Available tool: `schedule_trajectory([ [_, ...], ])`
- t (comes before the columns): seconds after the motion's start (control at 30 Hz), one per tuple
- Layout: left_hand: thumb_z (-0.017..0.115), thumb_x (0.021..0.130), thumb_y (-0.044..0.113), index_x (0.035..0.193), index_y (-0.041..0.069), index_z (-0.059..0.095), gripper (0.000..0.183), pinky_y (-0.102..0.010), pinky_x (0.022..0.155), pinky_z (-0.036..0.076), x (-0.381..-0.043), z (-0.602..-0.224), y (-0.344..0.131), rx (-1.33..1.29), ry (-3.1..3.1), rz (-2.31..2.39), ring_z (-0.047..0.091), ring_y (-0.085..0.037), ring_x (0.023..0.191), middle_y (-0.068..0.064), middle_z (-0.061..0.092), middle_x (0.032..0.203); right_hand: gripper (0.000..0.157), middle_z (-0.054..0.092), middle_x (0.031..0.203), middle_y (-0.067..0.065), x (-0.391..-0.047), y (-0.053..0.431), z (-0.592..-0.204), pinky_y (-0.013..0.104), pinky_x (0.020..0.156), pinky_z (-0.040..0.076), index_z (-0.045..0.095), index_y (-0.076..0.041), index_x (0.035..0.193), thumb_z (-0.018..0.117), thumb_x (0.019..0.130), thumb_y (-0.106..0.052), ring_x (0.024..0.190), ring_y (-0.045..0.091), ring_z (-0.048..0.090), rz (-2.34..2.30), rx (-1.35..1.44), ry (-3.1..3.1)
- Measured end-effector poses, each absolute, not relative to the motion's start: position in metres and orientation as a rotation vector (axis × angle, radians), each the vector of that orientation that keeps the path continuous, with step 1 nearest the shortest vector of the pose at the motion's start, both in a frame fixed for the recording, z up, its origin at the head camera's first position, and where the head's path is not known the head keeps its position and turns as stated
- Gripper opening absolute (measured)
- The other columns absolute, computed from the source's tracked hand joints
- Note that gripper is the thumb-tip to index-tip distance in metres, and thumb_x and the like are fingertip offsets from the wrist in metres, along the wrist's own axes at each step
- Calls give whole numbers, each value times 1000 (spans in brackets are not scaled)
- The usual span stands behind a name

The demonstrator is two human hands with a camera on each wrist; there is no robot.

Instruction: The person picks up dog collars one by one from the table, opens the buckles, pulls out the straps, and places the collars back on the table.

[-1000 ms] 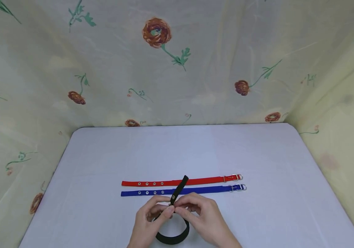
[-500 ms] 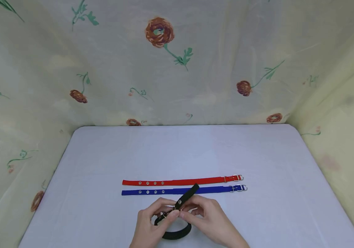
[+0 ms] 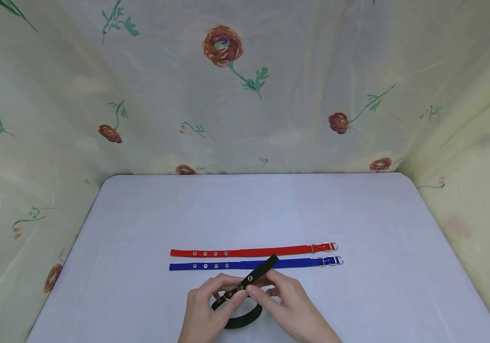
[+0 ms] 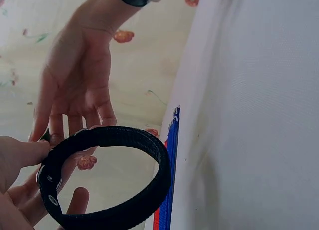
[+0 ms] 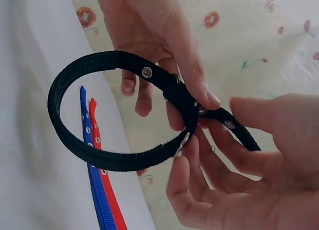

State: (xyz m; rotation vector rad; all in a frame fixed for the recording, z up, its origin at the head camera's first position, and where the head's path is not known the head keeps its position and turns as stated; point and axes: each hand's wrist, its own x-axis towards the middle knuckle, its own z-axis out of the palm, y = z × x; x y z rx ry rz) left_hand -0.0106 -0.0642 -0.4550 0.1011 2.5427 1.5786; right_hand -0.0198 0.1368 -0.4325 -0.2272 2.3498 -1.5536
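A black collar (image 3: 243, 321) with metal eyelets is bent into a loop above the near part of the table, held between both hands. My left hand (image 3: 206, 305) pinches it near the buckle, thumb on top. With thumb and fingers, my right hand (image 3: 287, 305) grips the strap beside the left thumb. The strap's free end sticks out up and to the right past the fingers. In the right wrist view, the loop (image 5: 119, 162) hangs clear of the table, and an eyelet (image 5: 230, 124) shows on the tail. Fingers partly hide the buckle.
A red collar (image 3: 270, 250) and a blue collar (image 3: 300, 262) lie straight and parallel just beyond the hands, buckles to the right. Both rest on a white table (image 3: 142, 214). Flowered cloth (image 3: 270, 128) rises behind the table and at its sides.
The collar's free end has swung from nearly upright to a rightward slant. Both hands have shifted slightly right, still holding the collar, and more eyelets now show at the fingers.
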Motion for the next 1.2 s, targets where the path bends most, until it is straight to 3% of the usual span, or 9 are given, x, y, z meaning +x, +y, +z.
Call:
schedule_trajectory([
  [0.27, 81, 93, 50, 109, 32, 82, 24, -28, 84, 59, -4, -458, -62, 239, 2893, 1405, 64, -4, 91, 23, 76, 95, 29, 80, 109, -8, -19, 128, -429, 25, 91, 57, 72, -20, 118, 69, 104, -46, 104, 10, 71, -1578, -64, 2429],
  [0.47, 85, 90, 45, 112, 30, 82, 27, -23, 79, 56, -1, -460, -60, 322, 3091, 1223, 62, -7, 89, 22, 76, 93, 22, 78, 95, -13, -17, 123, -426, 27, 89, 57, 76, -25, 109, 75, 101, -45, 93, 4, 68, -1571, -3, 2498],
  [0.73, 85, 87, 53, 110, 31, 82, 32, -24, 78, 52, -2, -462, -58, 337, 3180, 1093, 60, -2, 89, 21, 78, 92, 14, 78, 90, -15, -15, 121, -425, 26, 86, 55, 76, -24, 105, 79, 99, -37, 87, 2, 66, -1588, 30, 2546],
  [1.03, 91, 86, 42, 107, 32, 83, 25, -25, 77, 54, -2, -461, -57, 262, 3178, 1178, 64, -6, 87, 20, 77, 90, 6, 76, 81, -13, -14, 118, -426, 24, 78, 53, 79, -23, 101, 82, 97, -27, 79, 1, 67, -1668, 175, 2630],
  [1.2, 94, 84, 37, 105, 31, 83, 25, -25, 78, 55, -2, -461, -57, 252, 3185, 1210, 66, -7, 86, 21, 78, 90, 8, 77, 84, -11, -13, 115, -428, 24, 79, 52, 80, -23, 104, 80, 98, -29, 82, 4, 67, -1669, 248, 2640],
])
